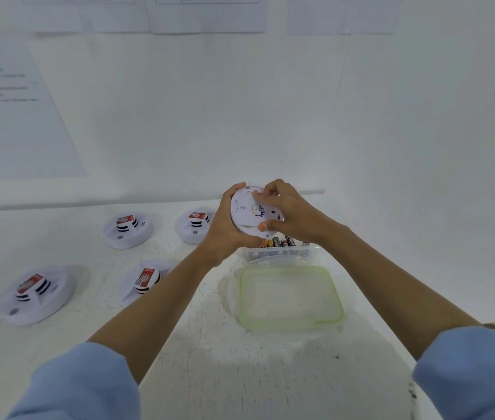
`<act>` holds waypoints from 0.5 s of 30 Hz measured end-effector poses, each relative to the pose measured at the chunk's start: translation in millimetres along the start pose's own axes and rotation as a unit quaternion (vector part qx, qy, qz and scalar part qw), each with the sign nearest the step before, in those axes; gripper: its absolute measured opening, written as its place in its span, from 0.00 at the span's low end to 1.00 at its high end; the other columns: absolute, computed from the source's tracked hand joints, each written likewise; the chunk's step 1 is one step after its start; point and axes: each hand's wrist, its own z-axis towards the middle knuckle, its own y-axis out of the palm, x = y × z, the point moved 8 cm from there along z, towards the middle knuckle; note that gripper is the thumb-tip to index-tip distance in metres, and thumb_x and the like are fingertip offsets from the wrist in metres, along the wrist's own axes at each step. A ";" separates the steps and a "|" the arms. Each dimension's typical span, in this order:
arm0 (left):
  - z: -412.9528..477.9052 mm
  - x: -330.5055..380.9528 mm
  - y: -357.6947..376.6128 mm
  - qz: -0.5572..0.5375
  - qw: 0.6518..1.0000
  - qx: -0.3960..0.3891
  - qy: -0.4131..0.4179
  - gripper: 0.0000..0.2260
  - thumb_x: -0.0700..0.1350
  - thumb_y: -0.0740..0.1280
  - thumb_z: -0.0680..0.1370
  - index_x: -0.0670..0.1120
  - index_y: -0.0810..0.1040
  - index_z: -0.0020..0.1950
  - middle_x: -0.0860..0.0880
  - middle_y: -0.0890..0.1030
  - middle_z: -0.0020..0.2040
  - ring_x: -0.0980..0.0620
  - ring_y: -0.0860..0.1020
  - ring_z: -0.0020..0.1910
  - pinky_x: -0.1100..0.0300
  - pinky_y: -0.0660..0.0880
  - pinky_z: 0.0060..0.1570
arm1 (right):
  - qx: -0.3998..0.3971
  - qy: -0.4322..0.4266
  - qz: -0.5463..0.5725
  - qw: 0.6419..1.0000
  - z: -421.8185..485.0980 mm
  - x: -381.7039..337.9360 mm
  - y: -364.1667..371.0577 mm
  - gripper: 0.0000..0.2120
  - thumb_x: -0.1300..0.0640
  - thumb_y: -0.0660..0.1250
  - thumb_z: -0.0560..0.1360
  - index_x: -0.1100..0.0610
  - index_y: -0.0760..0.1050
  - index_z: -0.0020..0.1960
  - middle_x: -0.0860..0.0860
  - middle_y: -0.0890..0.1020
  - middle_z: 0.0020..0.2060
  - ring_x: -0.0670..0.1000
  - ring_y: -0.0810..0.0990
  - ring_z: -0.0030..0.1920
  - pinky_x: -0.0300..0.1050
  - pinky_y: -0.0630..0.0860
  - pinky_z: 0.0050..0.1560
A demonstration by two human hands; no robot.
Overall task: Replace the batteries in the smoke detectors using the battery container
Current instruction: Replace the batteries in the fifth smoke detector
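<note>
The person is holding a smoke detector [247,212] up in the air, right of the scene's middle, directly above the far end of the open battery container [276,254]. The left hand [225,234] is cupping it from the left, fingers curled round the rim. The right hand [288,213] is working on the back, its fingers [259,195] bent and pressing near the top edge while the thumb is bearing on the lower edge.

If the back plate is being twisted or pried, a sudden release is likely to jerk the detector out of the one-handed hold. It would then be dropping onto the batteries [282,241] standing in the container. A freed battery or cover could also be falling among them and getting mixed with the fresh ones. The clear lid [290,295] is lying just near of the container, and an elbow could be nudging it.

The detector is a round disc, so no real long axis is showing. It is standing almost on edge, flat back facing near towards the person, front facing far.
</note>
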 end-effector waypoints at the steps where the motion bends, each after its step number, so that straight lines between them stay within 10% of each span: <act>1: 0.0 -0.8 -0.1 0.002 1.000 0.000 -0.001 0.49 0.35 0.79 0.55 0.48 0.59 0.71 0.47 0.70 0.66 0.52 0.73 0.62 0.60 0.77 0.52 | 0.001 0.000 0.001 1.000 0.0 0.3 0.6 0.28 0.56 0.70 0.72 0.58 0.66 0.70 0.55 0.66 0.60 0.49 0.61 0.59 0.32 0.58 0.57; 9: 6.9 20.0 -0.9 0.079 0.997 0.005 0.024 0.46 0.46 0.77 0.54 0.50 0.60 0.69 0.54 0.71 0.62 0.58 0.74 0.60 0.63 0.76 0.53 | 0.037 0.050 0.083 0.995 -3.1 4.6 -4.3 0.28 0.50 0.67 0.73 0.51 0.64 0.71 0.52 0.64 0.61 0.51 0.60 0.65 0.38 0.59 0.61; 15: 6.7 51.3 -4.3 0.376 0.922 -0.001 0.089 0.48 0.61 0.68 0.58 0.45 0.58 0.74 0.49 0.69 0.65 0.55 0.67 0.62 0.63 0.66 0.58 | 0.039 0.090 0.253 0.963 2.4 -7.4 10.3 0.28 0.50 0.62 0.76 0.52 0.57 0.74 0.52 0.66 0.64 0.49 0.69 0.63 0.37 0.68 0.58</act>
